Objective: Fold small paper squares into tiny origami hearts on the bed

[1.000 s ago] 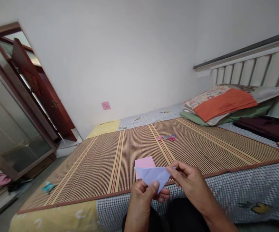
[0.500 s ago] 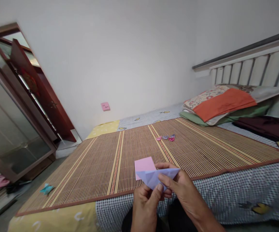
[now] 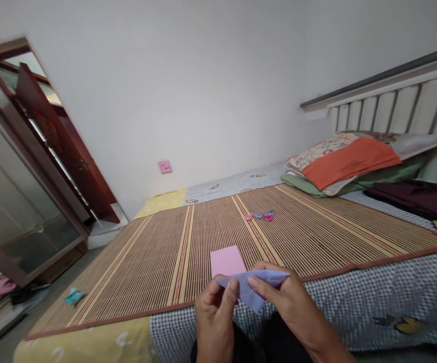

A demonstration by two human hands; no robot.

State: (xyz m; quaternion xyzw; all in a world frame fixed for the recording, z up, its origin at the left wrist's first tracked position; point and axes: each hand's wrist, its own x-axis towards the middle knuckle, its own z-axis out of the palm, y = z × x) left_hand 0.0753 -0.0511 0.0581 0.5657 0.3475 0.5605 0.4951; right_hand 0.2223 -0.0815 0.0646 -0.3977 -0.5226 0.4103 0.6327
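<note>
Head view: both hands meet low in the middle of the frame, above the near edge of a bed.
Left hand: fingers curled in, thumb tip pressed onto the left part of the lilac paper; it grips that paper.
Right hand: fingers bent, thumb and forefinger pinched on the right part of the same lilac paper.
Lilac paper: folded to a flat triangle shape, long edge on top, point hanging down between the 2 hands; held in the air just over the checked sheet, in front of the mat's near edge.
Pink sheet: 1 flat square lying on the striped mat, just behind the lilac paper and partly hidden by it.
Small folded pieces: a little cluster in pink and purple, farther back on the mat, well apart from the hands.
Teal piece: a small folded paper near the mat's left corner.
Pillows: a stack at the right, orange cloth on top, green below, against the slatted headboard.
Dark cloth: maroon, folded, lying beside the pillows.
Wall plate: pink, low on the white wall; marks on it too small to read.
Door: dark red wood, open at the left, next to a glass-fronted frame.
Writing: white shapes like letters on the yellow sheet at the bottom left, not legible; yellow cartoon prints on the checked sheet.
</note>
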